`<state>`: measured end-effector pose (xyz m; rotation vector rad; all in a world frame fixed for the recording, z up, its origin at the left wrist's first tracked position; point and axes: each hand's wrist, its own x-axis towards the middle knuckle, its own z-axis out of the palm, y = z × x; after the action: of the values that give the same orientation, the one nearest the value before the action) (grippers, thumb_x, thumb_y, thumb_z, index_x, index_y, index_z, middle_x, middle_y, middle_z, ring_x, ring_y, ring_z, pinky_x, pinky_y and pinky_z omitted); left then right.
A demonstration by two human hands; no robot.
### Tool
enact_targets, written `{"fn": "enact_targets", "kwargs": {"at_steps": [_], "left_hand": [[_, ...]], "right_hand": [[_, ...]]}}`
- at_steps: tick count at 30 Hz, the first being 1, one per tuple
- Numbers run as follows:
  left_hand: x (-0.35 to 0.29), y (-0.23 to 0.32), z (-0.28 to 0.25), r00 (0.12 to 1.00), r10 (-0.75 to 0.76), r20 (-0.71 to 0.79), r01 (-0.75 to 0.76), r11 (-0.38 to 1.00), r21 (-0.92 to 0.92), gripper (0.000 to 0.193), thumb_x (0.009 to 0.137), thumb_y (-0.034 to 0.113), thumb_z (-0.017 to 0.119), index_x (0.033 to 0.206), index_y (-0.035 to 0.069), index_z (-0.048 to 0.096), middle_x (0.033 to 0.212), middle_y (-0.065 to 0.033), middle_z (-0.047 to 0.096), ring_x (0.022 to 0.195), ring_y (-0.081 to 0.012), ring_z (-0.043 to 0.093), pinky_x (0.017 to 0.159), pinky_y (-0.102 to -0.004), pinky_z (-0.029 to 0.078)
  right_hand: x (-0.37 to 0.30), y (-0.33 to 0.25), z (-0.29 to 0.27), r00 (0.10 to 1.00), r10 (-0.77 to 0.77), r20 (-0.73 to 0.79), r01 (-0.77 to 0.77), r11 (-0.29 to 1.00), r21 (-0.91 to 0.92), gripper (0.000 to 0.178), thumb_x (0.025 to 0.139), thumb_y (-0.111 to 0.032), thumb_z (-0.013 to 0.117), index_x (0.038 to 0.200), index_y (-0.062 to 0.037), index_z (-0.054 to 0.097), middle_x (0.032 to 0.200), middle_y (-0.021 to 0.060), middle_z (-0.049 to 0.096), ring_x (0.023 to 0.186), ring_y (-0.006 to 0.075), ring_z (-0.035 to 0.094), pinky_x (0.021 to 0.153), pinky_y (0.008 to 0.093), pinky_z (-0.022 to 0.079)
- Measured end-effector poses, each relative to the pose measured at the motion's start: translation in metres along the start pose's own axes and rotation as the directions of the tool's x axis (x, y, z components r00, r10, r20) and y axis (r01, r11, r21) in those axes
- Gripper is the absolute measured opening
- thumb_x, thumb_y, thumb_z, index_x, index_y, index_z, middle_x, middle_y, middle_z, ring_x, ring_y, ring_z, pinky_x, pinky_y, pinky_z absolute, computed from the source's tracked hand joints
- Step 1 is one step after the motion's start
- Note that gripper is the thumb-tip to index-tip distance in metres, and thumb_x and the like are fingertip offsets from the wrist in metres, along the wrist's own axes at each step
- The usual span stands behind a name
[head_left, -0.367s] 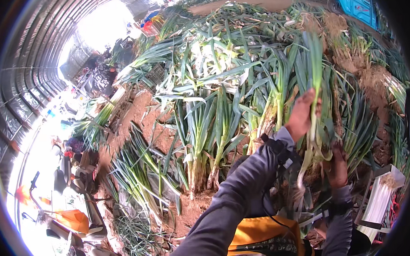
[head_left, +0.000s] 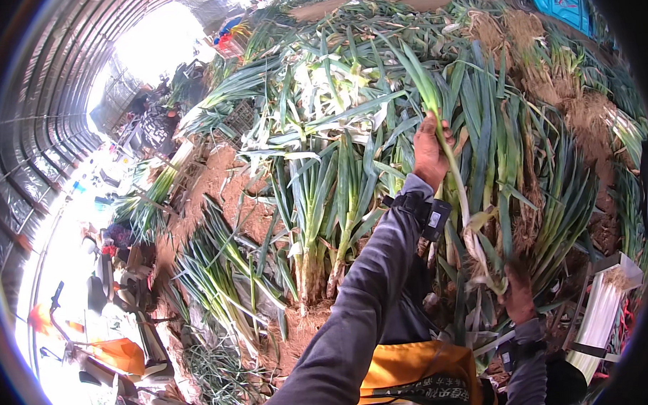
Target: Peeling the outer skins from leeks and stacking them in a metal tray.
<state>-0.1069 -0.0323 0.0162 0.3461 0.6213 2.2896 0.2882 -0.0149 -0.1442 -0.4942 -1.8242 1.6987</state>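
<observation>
Green-topped and pale-shafted, one leek (head_left: pixel 462 187) slants across the right of centre in the frame, raised in front of the pile. The left hand (head_left: pixel 431 154) has its grip clamped around the shaft just below the green leaves. The right hand (head_left: pixel 518 294) is near the lower end of the leek, toward the lower right; its fingertips are too hidden to tell whether its grip is closed on anything.

This leek seems only partly cleaned: much of the shaft below the left hand is bare and pale, but farther down a yellowish skin (head_left: pixel 483 220) sticks out, and the lower end looks ragged.

Far more appears left than finished. The clump (head_left: pixel 311 239) near the centre stands with brownish, soiled bases, and the big heap (head_left: pixel 341 84) in the upper centre is a tangle of green and pale leaves. At the lower left of centre, a bunch (head_left: pixel 211 278) lies slantwise and looks tidier, perhaps already dealt with, though I cannot be sure. Dry, rooty leeks (head_left: pixel 564 83) fill the upper right.
</observation>
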Motion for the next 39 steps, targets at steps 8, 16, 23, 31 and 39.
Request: {"fn": "enact_targets", "kwargs": {"at_steps": [8,16,23,31,39], "left_hand": [[-0.001,-0.020,-0.005,0.999,-0.038,-0.002,0.038,0.999,0.016,0.026,0.099,0.028,0.057,0.112,0.005,0.058,0.078,-0.0029,0.056,0.062,-0.0145,0.049,0.056,-0.0289,0.040],[-0.006,-0.023,0.008,0.998,-0.052,0.029,0.049,0.994,0.099,0.030,0.101,0.030,0.054,0.115,0.004,0.057,0.076,-0.0019,0.055,0.060,-0.0132,0.049,0.054,-0.0283,0.039],[-0.021,-0.019,0.016,0.997,-0.064,0.037,0.057,0.987,0.152,0.031,0.101,0.033,0.052,0.116,0.005,0.056,0.075,-0.0004,0.054,0.060,-0.0111,0.048,0.053,-0.0271,0.039],[-0.001,-0.006,-0.004,0.925,0.379,0.024,-0.325,0.758,0.566,0.035,0.098,0.039,0.053,0.098,0.005,0.063,0.079,-0.0043,0.061,0.062,-0.0119,0.054,0.052,-0.0255,0.041],[0.026,0.014,-0.026,0.987,0.006,0.162,-0.010,1.000,0.023,0.030,0.102,0.033,0.049,0.108,0.004,0.053,0.082,-0.0050,0.056,0.070,-0.0156,0.049,0.063,-0.0290,0.043]], "right_hand": [[-0.022,0.002,0.038,0.895,0.387,-0.223,-0.418,0.901,-0.114,0.048,0.098,-0.036,0.058,0.131,-0.0013,0.054,0.121,0.0121,0.057,0.109,0.0239,0.054,0.099,0.0344,0.039],[-0.018,-0.011,0.034,0.930,0.316,-0.187,-0.342,0.931,-0.127,0.041,0.098,-0.032,0.058,0.124,-0.0001,0.057,0.116,0.0104,0.060,0.103,0.0199,0.055,0.092,0.0317,0.042],[-0.030,0.010,0.033,0.942,0.301,-0.146,-0.314,0.947,-0.071,0.036,0.097,-0.027,0.059,0.122,-0.0004,0.057,0.115,0.0115,0.061,0.102,0.0186,0.055,0.093,0.0306,0.041],[-0.129,0.102,-0.027,0.936,0.271,0.227,-0.205,0.940,-0.274,0.041,0.087,-0.018,0.063,0.125,-0.0053,0.057,0.107,0.0142,0.065,0.093,0.0252,0.063,0.082,0.0380,0.050],[0.053,-0.055,0.005,0.980,-0.159,-0.117,0.036,0.728,-0.685,0.041,0.096,-0.028,0.058,0.128,-0.0025,0.058,0.117,0.0246,0.062,0.084,0.0398,0.065,0.070,0.0407,0.054]]}}
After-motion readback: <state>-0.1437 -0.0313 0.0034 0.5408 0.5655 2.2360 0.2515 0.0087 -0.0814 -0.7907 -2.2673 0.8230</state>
